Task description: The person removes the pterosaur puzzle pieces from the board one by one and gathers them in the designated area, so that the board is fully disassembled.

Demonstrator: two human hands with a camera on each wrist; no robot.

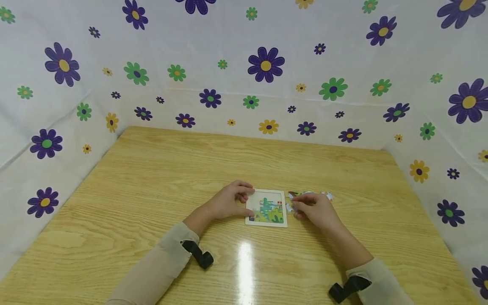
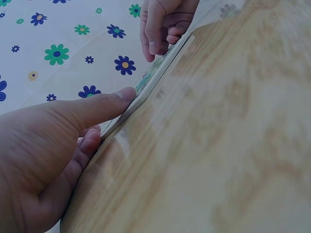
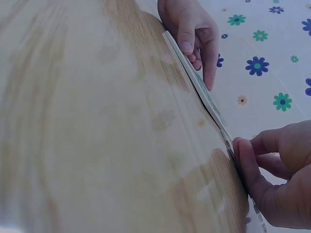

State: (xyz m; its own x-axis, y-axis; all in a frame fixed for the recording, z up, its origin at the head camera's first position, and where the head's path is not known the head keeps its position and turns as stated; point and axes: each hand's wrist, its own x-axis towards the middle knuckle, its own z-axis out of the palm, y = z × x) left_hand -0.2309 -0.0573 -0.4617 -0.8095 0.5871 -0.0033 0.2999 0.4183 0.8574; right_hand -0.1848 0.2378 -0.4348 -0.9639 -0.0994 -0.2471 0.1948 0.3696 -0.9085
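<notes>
Your sleeve (image 1: 152, 264) nearest. Left hand (image 1: 230, 201) wide on jigsaw tray (image 1: 284, 212): near edge looks filled, far bare. Right hand (image 1: 316, 209) narrow, grip unclear; pieces (image 1: 291, 195) unplaced.

Here the right hand (image 1: 317, 209) covers some puzzle pieces (image 1: 295, 193), too small to count; both sleeves (image 1: 152, 267) run off below!

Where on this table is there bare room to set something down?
Behind the puzzle board, back to the flowered cloth; left of the left hand; right of the right hand; and before the board, between the sleeves. It's crowded between the hands, where board and puzzle pieces lie side by side.
</notes>
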